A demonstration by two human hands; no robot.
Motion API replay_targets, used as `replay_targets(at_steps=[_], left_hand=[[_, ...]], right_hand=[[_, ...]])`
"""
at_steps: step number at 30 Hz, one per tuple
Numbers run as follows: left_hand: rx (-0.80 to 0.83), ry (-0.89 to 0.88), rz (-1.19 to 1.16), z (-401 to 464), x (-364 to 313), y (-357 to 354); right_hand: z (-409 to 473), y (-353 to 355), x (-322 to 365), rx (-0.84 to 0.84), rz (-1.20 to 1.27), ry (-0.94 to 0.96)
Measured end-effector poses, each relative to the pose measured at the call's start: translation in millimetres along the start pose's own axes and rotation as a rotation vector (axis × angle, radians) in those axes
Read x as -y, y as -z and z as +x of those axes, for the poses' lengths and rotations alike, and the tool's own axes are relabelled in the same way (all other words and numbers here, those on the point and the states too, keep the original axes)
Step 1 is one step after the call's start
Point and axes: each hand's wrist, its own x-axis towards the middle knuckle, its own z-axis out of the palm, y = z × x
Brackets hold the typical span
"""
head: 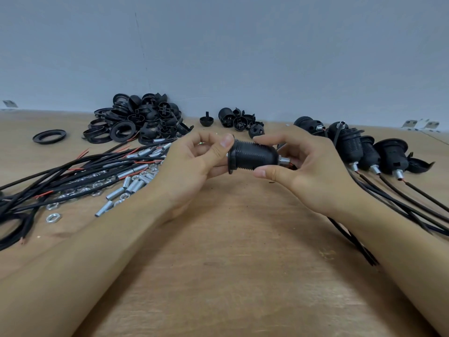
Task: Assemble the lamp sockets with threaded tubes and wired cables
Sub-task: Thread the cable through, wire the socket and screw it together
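A wooden surface [230,276] stretched toward a pale wall [218,45]; on its far left lay a heap of black socket parts [138,122], and nearer, a spread of black cables [73,171] mixed with silver threaded tubes [131,183] and nuts [53,218]; at the right a row of finished sockets [364,152] lay with their cables trailing toward the near edge; above the middle of the surface the left hand [194,161] pinched the flanged end of a black lamp socket [252,155] between thumb and fingers; the right hand [308,169] curled round its narrower end, thumb beneath, where a short silver tube [283,161] stuck out; the socket lay sideways between the hands.
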Motion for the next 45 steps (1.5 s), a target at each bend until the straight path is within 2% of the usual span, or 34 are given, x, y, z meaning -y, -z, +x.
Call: replay_targets(at_steps=[4, 6, 11, 14, 18, 20, 23, 26, 28, 31, 33, 37, 42, 45], left_hand=[[0.041, 0.039, 0.057, -1.0, 0.9, 2.3], [0.056, 0.036, 0.07, -1.3, 0.9, 3.5], [0.131, -0.051, 0.066, -1.6, -1.2, 9.0], [0.16, -0.067, -0.045, -1.1, -2.9, 7.4], [0.108, -0.054, -0.258, -0.2, -11.9, 8.8], [0.047, -0.077, -0.284, 0.7, -13.5, 11.5], [-0.016, -0.118, -0.1, 1.0, -9.2, 8.3], [0.037, -0.096, 0.058, -0.3, -4.4, 0.5], [0.018, -0.151, 0.018, -0.3, -8.8, 2.5], [-0.099, -0.233, -0.087, 1.6, -15.1, 12.4], [-0.119, -0.252, -0.039, 2.9, -12.4, 12.8], [-0.079, -0.205, 0.15, 3.0, -4.0, 6.1], [-0.011, -0.155, 0.224, 2.6, -0.7, 5.6], [0.09, -0.15, 0.263, -0.1, 1.5, 3.3]], right_hand=[[-2.0, -1.1, -0.4, 0.011, -0.13, 0.149], [-2.2, 0.4, -1.0, 0.009, -0.104, 0.155], [-0.7, 1.3, -5.0, 0.003, -0.041, -0.017], [1.6, -0.9, -7.3, -0.022, 0.002, -0.098], [2.3, -0.6, -9.2, -0.021, 0.017, -0.13], [2.7, 0.8, -10.3, -0.025, 0.026, -0.132], [3.5, 0.8, -10.9, -0.018, 0.028, -0.127], [2.2, -0.3, -11.5, -0.007, 0.03, -0.132], [2.0, -0.3, -12.3, 0.016, 0.016, -0.124], [3.0, 0.2, -12.5, 0.025, 0.032, -0.106], [3.2, 0.4, -11.4, 0.018, 0.055, -0.097], [2.4, -0.5, -10.5, 0.028, 0.068, -0.101], [2.7, -0.5, -10.6, 0.022, 0.05, -0.115], [2.8, -0.8, -10.4, 0.024, 0.034, -0.117]])
